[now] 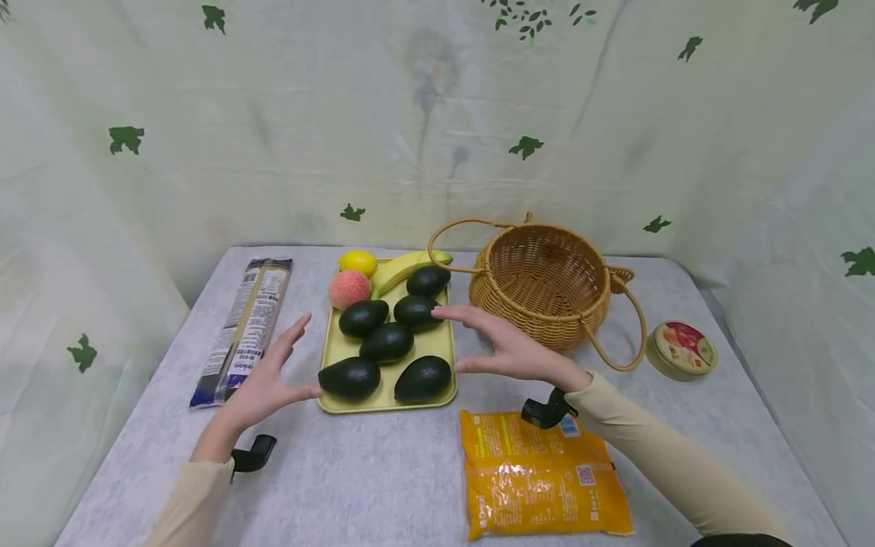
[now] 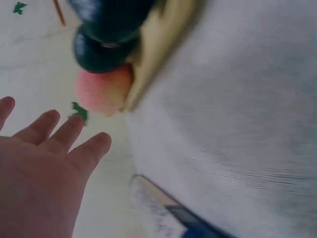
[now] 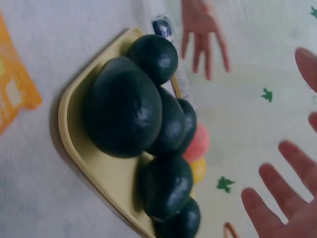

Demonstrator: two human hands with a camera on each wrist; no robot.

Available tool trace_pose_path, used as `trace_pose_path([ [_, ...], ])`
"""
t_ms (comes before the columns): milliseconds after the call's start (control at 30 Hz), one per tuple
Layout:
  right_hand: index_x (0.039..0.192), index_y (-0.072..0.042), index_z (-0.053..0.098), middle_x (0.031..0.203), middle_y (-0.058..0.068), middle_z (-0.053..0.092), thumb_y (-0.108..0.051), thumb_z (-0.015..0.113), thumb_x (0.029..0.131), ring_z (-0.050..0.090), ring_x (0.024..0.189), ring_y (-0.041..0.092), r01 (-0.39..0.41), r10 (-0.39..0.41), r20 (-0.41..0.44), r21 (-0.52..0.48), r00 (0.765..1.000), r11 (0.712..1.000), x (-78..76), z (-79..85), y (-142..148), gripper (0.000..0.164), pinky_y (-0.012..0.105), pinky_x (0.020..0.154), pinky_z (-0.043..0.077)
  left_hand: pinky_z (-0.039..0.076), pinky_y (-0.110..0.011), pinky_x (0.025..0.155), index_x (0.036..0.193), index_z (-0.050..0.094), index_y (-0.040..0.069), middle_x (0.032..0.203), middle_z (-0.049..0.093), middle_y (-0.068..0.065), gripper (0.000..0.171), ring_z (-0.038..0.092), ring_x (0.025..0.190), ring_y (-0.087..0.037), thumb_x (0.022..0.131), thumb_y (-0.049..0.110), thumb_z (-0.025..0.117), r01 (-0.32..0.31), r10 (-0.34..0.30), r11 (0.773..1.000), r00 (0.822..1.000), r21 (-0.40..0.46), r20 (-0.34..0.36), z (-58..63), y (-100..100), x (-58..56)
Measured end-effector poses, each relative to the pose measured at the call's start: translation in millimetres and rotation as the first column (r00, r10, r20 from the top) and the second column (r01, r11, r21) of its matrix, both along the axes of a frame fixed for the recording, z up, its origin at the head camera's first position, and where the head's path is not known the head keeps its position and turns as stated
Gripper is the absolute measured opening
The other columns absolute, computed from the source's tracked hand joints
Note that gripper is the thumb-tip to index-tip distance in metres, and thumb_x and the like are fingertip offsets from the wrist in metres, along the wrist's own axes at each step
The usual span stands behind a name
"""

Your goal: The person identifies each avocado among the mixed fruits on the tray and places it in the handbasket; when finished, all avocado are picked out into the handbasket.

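Observation:
On the grey table stands a pale yellow tray [image 1: 388, 389] that bears several dark green avocados [image 1: 386, 343], a pink peach [image 1: 350, 289], a lemon [image 1: 358, 262] and a banana [image 1: 403, 270]. My left hand [image 1: 268, 386] is at the tray's left side, fingers spread, thumb close to the front-left avocado [image 1: 350, 378]. Over on the right side, my right hand [image 1: 509, 349] reaches in with straight fingers. Its fingertips overlap an avocado [image 1: 415, 313] in the head view, and its thumb is near the front-right avocado [image 3: 124, 106]. Both hands hold nothing.
Behind my right hand stands a wicker basket [image 1: 481, 300] with two looped handles. A round tin [image 1: 682, 351] sits at the far right. An orange bag [image 1: 547, 479] lies in front on the right, and a long printed packet [image 1: 246, 330] lies left of the tray.

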State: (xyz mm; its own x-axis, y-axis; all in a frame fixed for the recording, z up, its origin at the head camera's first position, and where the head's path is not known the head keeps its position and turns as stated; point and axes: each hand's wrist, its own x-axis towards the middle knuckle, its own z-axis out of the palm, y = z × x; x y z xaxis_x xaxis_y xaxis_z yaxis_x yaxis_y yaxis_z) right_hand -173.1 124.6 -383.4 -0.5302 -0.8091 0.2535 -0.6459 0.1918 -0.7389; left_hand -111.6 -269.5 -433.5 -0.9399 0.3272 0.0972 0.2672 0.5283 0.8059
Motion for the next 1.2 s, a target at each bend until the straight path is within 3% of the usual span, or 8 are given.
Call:
trace_pose_path([
  [100,0.148,-0.019,0.037,0.15,-0.006,0.035,-0.023,0.071,0.088,0.032,0.136,0.016,-0.062,0.064,0.123,-0.019,0.99,0.998,-3.1,-7.3,-4.7,0.069,0.038,0.108,0.029,0.016,-0.058,0.108,0.155,0.009,0.026,0.159,0.011,-0.009,0.111,0.013,0.141,-0.039,0.074,0.011,0.082,0.012,-0.013,1.0,0.997,0.011,0.07,-17.0,-6.8,1.2],
  [233,0.148,-0.019,0.038,0.151,-0.006,0.035,-0.02,0.069,0.09,0.03,0.138,0.016,-0.149,0.147,0.255,-0.013,0.956,0.989,-9.0,-13.7,-9.3,0.066,0.043,0.11,0.025,0.016,-0.063,0.105,0.155,0.011,0.018,0.157,0.012,-0.018,0.112,0.012,0.14,-0.043,0.071,0.015,0.085,0.027,-0.027,1.0,0.992,-0.002,0.121,-33.6,-11.2,0.6],
  [467,0.146,-0.011,0.04,0.15,0.004,0.037,-0.002,0.066,0.089,0.028,0.139,0.014,-0.312,0.29,0.34,0.011,0.895,0.95,-24.2,-23.4,-23.0,0.063,0.05,0.111,0.021,0.014,-0.063,0.106,0.155,0.013,0.014,0.155,0.014,-0.023,0.113,0.011,0.139,-0.044,0.07,0.025,0.086,0.049,-0.041,0.997,0.988,-0.051,0.146,-47.2,-10.7,-1.5],
  [667,0.139,0.0,0.046,0.149,0.014,0.036,0.002,0.065,0.087,0.025,0.14,0.014,-0.413,0.371,0.359,0.047,0.857,0.91,-34.6,-30.6,-33.0,0.056,0.052,0.11,0.02,0.015,-0.063,0.106,0.152,0.017,0.003,0.153,0.02,-0.026,0.111,0.016,0.137,-0.046,0.07,0.027,0.086,0.074,-0.063,0.993,0.992,-0.095,0.11,-51.2,-8.1,-3.3],
  [867,0.135,-0.002,0.052,0.149,0.018,0.036,0.002,0.067,0.085,0.029,0.138,0.015,-0.478,0.409,0.394,0.09,0.823,0.874,-41.3,-30.9,-42.5,0.052,0.048,0.109,0.025,0.016,-0.064,0.105,0.151,0.018,-0.001,0.152,0.021,-0.027,0.109,0.017,0.136,-0.048,0.07,0.028,0.086,0.075,-0.064,0.988,0.994,-0.135,0.085,-47.1,-4.7,-3.0],
  [1000,0.134,-0.004,0.055,0.146,0.018,0.039,0.001,0.067,0.085,0.031,0.136,0.013,-0.487,0.392,0.432,0.132,0.812,0.863,-43.2,-31.7,-49.6,0.05,0.044,0.109,0.027,0.016,-0.063,0.105,0.152,0.019,0.001,0.152,0.021,-0.026,0.109,0.017,0.137,-0.047,0.071,0.03,0.085,0.072,-0.057,0.986,0.994,-0.154,0.098,-44.2,-3.5,-2.7],
  [1200,0.13,-0.006,0.059,0.143,0.016,0.044,-0.003,0.069,0.085,0.035,0.133,0.011,-0.487,0.362,0.439,0.214,0.823,0.847,-43.5,-38.3,-59.9,0.046,0.032,0.108,0.029,0.014,-0.063,0.106,0.152,0.019,0.002,0.153,0.02,-0.025,0.108,0.015,0.138,-0.046,0.071,0.03,0.085,0.068,-0.05,0.987,0.991,-0.146,0.121,-43.8,-2.8,-3.0],
])
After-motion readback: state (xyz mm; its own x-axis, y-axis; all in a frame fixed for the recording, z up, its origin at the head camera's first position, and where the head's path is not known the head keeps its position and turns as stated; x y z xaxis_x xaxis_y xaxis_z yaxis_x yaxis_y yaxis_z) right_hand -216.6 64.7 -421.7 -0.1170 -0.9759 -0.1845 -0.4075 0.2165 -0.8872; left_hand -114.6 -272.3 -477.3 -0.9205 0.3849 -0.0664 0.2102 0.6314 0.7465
